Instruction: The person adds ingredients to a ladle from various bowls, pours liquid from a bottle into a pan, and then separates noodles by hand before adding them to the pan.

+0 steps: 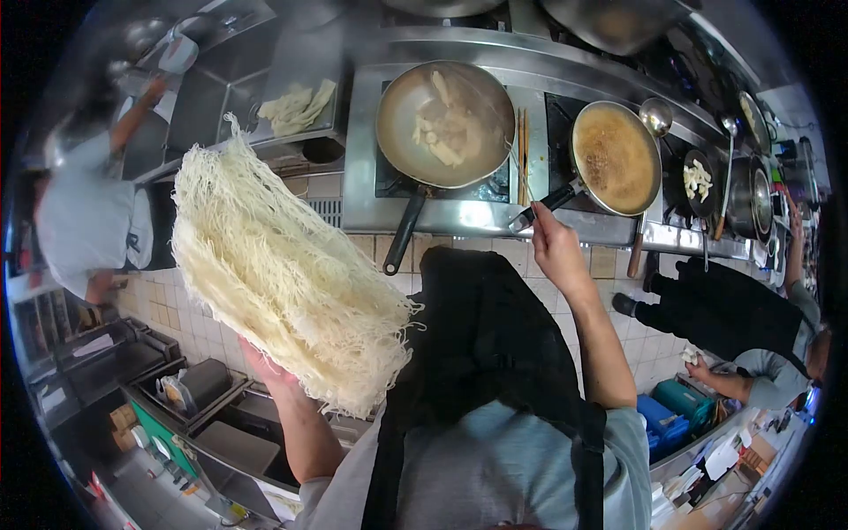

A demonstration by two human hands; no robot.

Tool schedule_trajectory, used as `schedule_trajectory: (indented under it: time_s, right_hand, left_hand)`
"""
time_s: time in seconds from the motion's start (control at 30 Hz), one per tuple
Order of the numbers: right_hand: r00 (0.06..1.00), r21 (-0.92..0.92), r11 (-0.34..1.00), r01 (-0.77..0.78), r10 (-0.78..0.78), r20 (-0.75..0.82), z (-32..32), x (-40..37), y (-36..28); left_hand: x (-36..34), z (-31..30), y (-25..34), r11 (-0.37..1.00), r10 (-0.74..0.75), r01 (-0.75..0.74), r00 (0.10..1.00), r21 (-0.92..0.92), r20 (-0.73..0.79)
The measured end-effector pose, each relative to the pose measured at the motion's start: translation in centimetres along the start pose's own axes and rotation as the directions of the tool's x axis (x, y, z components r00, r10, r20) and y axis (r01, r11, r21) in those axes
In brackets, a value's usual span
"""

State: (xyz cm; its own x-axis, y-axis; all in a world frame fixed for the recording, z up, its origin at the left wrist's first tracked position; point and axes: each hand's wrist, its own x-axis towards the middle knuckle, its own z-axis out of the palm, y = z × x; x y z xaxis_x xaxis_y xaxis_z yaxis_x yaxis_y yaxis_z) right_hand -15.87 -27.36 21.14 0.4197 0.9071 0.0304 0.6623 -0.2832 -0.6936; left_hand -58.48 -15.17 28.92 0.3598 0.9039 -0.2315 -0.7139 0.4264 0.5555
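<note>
Commercial kitchen with a steel stove range (495, 216) along the far side and a pale tiled floor below it. One large block of dried noodles (283, 256) is held up in the air at the left, in front of the range and tilted. The left hand (265, 367) holds it from below at its near end. The fingers are buried in the strands, so I cannot tell whether they are spread or pressed together. To the right, the right hand (556, 247) has its fingers wrapped tightly around the black handle (549, 201) of a pan of brown liquid (616, 157).

Two large pans sit on the range. The second, a pan of pale pieces (446, 124), stands just left of the first, with its own dark handle pointing toward the person. One pair of chopsticks (523, 155) lies between the two pans. One ladle (655, 115) rests at the far right edge of the brown pan, and one small dark pan (698, 181) holding white pieces sits further right.

Two other people are in view. One person in a grey shirt (79, 212) is at the far left, and another person (751, 322) is at the right edge.
</note>
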Motion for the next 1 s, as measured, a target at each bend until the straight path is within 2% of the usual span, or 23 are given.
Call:
schedule_trajectory:
  time_s: [0.13, 0.33, 0.4, 0.53, 0.6, 0.73, 0.83, 0.9, 0.93, 1.0]
  right_hand:
    - [0.999, 0.015, 0.999, 0.037, -0.036, -0.04, -0.5, -0.7, -0.2]
    - [0.999, -0.008, 1.0, 0.025, -0.025, -0.021, -0.9, -1.2, -0.2]
    - [0.994, -0.109, 0.989, 0.1, -0.103, -0.022, 0.0, -1.2, 1.0]
    - [0.997, -0.104, 0.992, 0.078, -0.076, 0.022, -0.2, 0.0, 0.8]
    - [0.993, -0.073, 0.992, 0.107, -0.11, -0.045, -0.3, 0.4, 1.0]
    - [0.997, -0.094, 0.993, 0.078, -0.08, -0.01, -0.9, 1.3, 1.4]
    - [0.999, -0.033, 0.999, 0.033, -0.033, -0.007, -1.3, 1.5, 1.6]
    - [0.992, 0.169, 0.98, -0.108, 0.117, -0.045, -3.1, -0.3, 1.3]
    - [0.987, 0.253, 0.959, -0.126, 0.147, -0.068, -3.9, -1.2, 1.9]
    - [0.96, 0.293, 0.934, -0.203, 0.248, -0.127, -6.4, -3.0, 2.4]
  left_hand:
    - [0.0, 0.2, 0.1, 0.999, -0.03, 0.028, 0.998, 0.036, 0.057]
    - [-0.3, 1.5, -0.1, 1.0, -0.006, 0.006, 1.0, -0.026, 0.0]
    - [-0.3, 1.7, -0.1, 0.999, -0.02, 0.018, 0.999, 0.03, 0.04]
    - [-0.8, 1.8, -0.2, 1.0, -0.006, 0.005, 1.0, 0.021, 0.013]
    - [-0.9, 1.5, -0.2, 0.998, -0.017, 0.018, 1.0, 0.056, -0.014]
    - [-1.1, 1.3, -0.6, 1.0, -0.028, 0.028, 1.0, 0.001, 0.008]
    - [-1.3, 0.6, -0.7, 0.996, 0.024, -0.02, 0.999, 0.085, -0.048]
    - [-1.5, -0.8, -1.2, 0.991, 0.087, -0.062, 0.971, 0.119, -0.222]
    - [-1.5, -1.3, -1.0, 0.994, 0.037, -0.016, 0.978, 0.104, -0.205]
    - [-1.3, -1.9, 0.0, 0.974, -0.017, -0.019, 0.988, 0.228, 0.153]
